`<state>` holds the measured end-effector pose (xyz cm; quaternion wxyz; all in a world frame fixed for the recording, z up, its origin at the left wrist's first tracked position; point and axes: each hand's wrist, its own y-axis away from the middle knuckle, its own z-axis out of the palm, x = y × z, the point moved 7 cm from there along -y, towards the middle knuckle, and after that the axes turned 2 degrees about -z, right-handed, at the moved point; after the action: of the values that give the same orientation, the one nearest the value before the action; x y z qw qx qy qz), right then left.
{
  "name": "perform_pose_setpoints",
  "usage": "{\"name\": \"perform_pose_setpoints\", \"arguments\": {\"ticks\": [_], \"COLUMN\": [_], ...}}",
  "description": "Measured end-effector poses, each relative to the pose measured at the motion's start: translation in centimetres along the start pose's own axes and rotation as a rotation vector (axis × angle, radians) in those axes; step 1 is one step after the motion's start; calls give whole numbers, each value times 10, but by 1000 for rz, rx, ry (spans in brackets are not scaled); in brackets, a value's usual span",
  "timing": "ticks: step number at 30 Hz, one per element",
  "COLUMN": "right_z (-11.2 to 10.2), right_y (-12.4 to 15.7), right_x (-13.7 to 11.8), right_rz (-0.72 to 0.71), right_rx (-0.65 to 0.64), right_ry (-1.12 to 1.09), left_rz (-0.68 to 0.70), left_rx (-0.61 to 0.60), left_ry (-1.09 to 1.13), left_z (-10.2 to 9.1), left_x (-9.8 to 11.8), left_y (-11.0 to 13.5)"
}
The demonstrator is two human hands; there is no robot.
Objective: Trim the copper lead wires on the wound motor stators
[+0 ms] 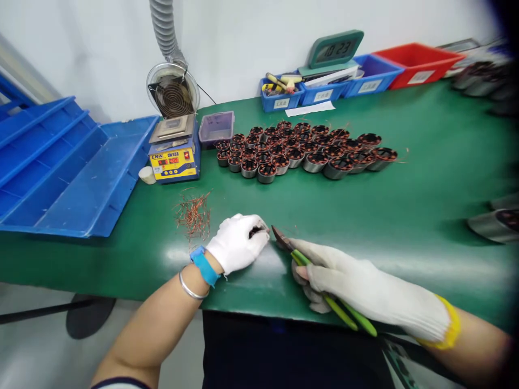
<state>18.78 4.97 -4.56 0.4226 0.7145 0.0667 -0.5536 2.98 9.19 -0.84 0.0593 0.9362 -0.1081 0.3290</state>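
My left hand (239, 242), in a white glove, is curled round a small dark motor stator (256, 232) near the front edge of the green mat (425, 183). My right hand (357, 286), also gloved, grips green-handled cutting pliers (324, 286). The pliers' dark jaws point at the stator and sit a few centimetres to its right. A heap of cut copper wire bits (194, 216) lies just left of my left hand.
Several copper-wound stators (300, 151) stand in rows mid-table. A yellow-and-blue solder pot (175, 154), a fume fan (173, 91) and a small purple tray (217, 127) sit behind. Blue trays (65, 167) lie at left; blue and red bins (413, 62) and a clock (335, 49) line the wall.
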Motion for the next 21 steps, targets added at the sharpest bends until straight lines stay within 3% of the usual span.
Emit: {"name": "perform_pose_setpoints", "arguments": {"ticks": [4, 7, 9, 12, 16, 19, 21], "right_z": [-18, -6, 7, 30, 57, 35, -12], "right_y": [12, 17, 11, -5, -33, -29, -12], "right_x": [-14, -33, -49, -80, -94, -88, -76], "right_rz": [-124, -241, -346, -582, -641, -629, -570], "right_rx": [380, 549, 575, 572, 388, 455, 642], "right_ry": [945, 1370, 1433, 1350, 1290, 1237, 1149], "left_rz": [-37, -31, -24, -9, -31, -55, -52], "left_rx": [310, 450, 489, 540, 594, 617, 626], "left_ry": [409, 544, 540, 513, 531, 536, 538], "left_z": [-30, -42, -45, -48, -51, -53, -52], "left_x": [-14, -24, -28, -34, -46, -50, -48], "left_y": [2, 1, 0, -3, -6, -7, -7]}}
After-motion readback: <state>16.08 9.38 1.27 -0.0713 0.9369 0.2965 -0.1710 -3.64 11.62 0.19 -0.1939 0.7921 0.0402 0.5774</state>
